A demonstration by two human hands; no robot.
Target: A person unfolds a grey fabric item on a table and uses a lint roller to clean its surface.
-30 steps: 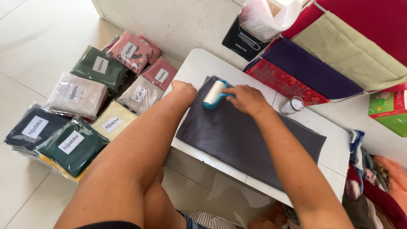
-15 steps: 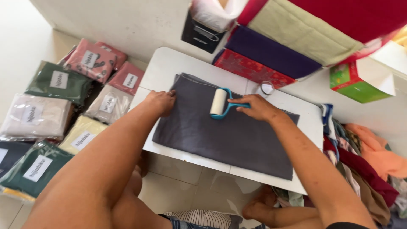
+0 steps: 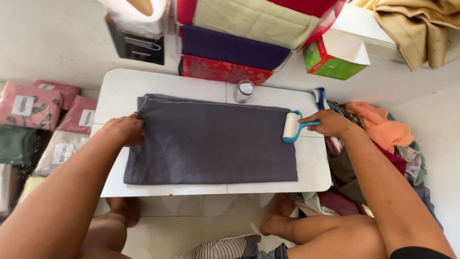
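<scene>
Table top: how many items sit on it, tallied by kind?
Folded grey cloth: 1
Lint roller, blue handle: 1
Small clear jar: 1
Total: 3

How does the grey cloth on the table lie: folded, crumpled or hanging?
Folded and flat: the grey cloth forms a neat rectangle on the white table, with layered edges at its left end.

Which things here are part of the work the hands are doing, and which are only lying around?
In use:
- lint roller, held by the right hand
- grey folded cloth, pressed flat by the left hand
- white table under it

Lying about:
- small glass jar
- green box
- packaged fabrics
- clothes pile
</scene>
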